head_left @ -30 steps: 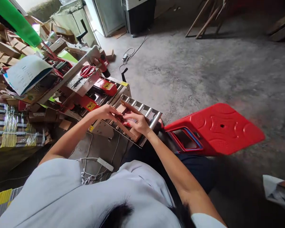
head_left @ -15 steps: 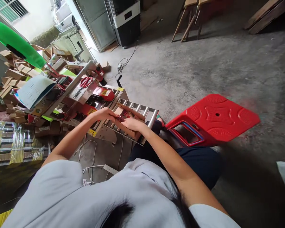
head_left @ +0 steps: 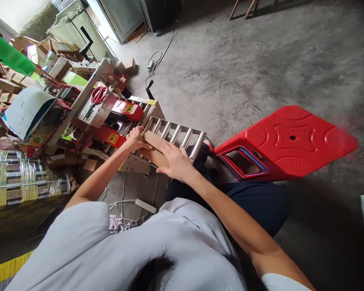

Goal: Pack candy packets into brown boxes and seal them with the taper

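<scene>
A narrow brown cardboard box (head_left: 153,149) rests on the metal roller conveyor (head_left: 186,141) in front of me, its top covered by cardboard flaps. My left hand (head_left: 136,139) is closed on the left end of the box, its thumb along the near side and its fingers bent at the far corner. Across the right end of the box lies my right hand (head_left: 178,162), fingers spread flat on the top and thumb out toward the near side. Whatever is inside the box is hidden now.
Left of the rollers stands a red taping machine (head_left: 112,135) with red-handled scissors (head_left: 99,95) on top. Many cardboard boxes (head_left: 7,85) are piled behind it. A red plastic stool (head_left: 291,141) is at my right. A power strip (head_left: 145,206) with cables lies on the floor.
The box stood open with red items visible inside and both hands in it; now its flaps cover the top. My hands have moved apart onto the box, and the view has tilted down.
</scene>
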